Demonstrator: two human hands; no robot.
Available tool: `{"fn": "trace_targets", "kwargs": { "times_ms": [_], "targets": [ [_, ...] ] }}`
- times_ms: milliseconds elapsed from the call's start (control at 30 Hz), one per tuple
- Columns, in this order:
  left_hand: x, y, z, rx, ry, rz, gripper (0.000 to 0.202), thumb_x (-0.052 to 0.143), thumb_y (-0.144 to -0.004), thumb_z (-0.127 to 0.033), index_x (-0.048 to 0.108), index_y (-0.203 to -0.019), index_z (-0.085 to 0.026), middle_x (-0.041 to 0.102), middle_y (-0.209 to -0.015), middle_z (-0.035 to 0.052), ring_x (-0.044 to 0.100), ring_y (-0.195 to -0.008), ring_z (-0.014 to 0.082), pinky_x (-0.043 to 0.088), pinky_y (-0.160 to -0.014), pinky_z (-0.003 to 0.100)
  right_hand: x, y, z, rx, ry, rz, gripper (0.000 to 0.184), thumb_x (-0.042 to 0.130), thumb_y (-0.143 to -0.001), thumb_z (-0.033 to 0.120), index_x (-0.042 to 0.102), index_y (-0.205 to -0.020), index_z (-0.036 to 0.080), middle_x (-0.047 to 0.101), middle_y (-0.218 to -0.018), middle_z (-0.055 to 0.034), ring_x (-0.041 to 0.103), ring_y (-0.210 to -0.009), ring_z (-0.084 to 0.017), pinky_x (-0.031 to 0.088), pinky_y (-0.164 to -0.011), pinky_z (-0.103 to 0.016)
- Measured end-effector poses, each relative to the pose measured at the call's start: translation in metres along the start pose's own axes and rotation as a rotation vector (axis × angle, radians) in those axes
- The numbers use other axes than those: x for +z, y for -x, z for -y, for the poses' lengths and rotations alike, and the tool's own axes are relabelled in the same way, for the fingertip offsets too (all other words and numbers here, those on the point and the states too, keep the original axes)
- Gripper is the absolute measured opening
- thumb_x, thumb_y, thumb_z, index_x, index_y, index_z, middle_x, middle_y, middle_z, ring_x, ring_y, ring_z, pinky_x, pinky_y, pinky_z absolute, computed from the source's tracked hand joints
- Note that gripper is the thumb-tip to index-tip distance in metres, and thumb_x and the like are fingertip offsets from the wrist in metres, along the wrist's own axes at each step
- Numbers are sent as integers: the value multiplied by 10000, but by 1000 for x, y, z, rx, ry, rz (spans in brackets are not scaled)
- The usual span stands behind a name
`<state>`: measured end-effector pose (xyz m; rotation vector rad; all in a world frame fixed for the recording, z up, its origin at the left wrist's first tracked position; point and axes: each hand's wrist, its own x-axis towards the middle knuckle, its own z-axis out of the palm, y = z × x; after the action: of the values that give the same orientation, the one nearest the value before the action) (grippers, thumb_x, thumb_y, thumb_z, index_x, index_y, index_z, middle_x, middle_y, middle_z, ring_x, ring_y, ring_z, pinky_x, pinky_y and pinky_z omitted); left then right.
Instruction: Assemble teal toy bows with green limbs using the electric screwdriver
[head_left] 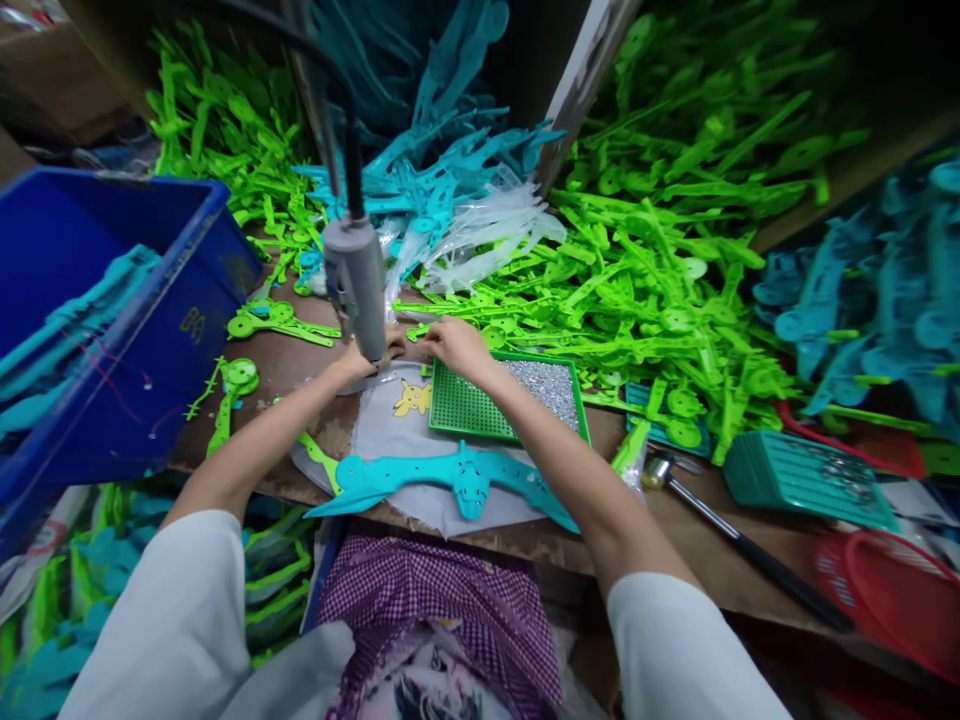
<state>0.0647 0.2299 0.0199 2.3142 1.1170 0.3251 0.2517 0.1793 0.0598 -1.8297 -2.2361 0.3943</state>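
Observation:
A grey electric screwdriver [360, 285] hangs upright on a black cable in front of me. My left hand [391, 345] is at its lower end, mostly hidden behind it; a few bent fingers show on its right side. Just to the right, my right hand [455, 343] has its fingers closed in a pinch, tips pointing left, close to a bright green plastic end; what they hold is too small to make out. Below my hands, a long turquoise plastic part [469, 482] lies across a grey cloth [382, 425]. A green tray [480, 412] of small metal screws sits under my right forearm.
Piles of green plastic parts [622, 260] and turquoise parts [435, 170] fill the back. At left stands a blue bin [187, 300]. A hammer [739, 540], a teal basket [802, 480] and a red basket [900, 590] are at right.

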Motion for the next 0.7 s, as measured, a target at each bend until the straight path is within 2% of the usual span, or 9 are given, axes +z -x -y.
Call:
{"fn": "trace_targets", "kwargs": {
  "times_ms": [100, 233, 367, 533, 633, 700],
  "targets": [
    [-3, -3, 3, 45, -127, 17, 140, 555, -827, -199, 678, -793, -141, 652, -874, 101, 585, -919, 232, 433, -878, 343, 14, -21, 19, 34, 164, 107, 217, 548, -864, 214, 727, -955, 131, 695, -1025, -162, 620, -969, -257, 433, -795, -348],
    [-6, 17, 17, 76, -238, 29, 170, 527, -879, -234, 670, -852, -146, 628, -884, 95, 572, -919, 223, 444, -851, 332, 22, -34, 25, 91, 218, 147, 264, 510, -861, 171, 717, -988, 67, 699, -1043, -221, 644, -991, -282, 446, -825, -368],
    [0, 38, 25, 67, -251, 13, 152, 516, -893, -197, 663, -881, -160, 625, -902, 82, 571, -940, 212, 447, -848, 315, 20, -38, 19, 78, 244, 188, 309, 468, -854, 149, 705, -1035, 68, 692, -1093, -214, 647, -1012, -271, 451, -814, -344],
    [3, 52, 17, 32, -357, -47, 173, 482, -923, -202, 644, -950, -147, 621, -964, 104, 571, -969, 222, 441, -846, 323, 13, -32, 16, 6, 263, 239, 291, 509, -817, 209, 721, -991, 112, 707, -1074, -171, 654, -973, -264, 443, -749, -316],
    [-3, 61, 17, 8, -394, 2, 205, 460, -945, -244, 640, -951, -145, 616, -920, 107, 583, -905, 232, 437, -782, 326, 11, -26, 18, -48, 299, 277, 295, 486, -826, 229, 722, -980, 142, 710, -1070, -148, 656, -951, -254, 426, -727, -312],
    [-8, 66, 21, -7, -414, 31, 207, 451, -947, -240, 636, -955, -147, 611, -935, 119, 584, -901, 242, 431, -754, 325, 12, -24, 20, -71, 330, 304, 295, 477, -821, 203, 717, -973, 121, 712, -1043, -168, 654, -947, -261, 412, -749, -328]
  ]
}}
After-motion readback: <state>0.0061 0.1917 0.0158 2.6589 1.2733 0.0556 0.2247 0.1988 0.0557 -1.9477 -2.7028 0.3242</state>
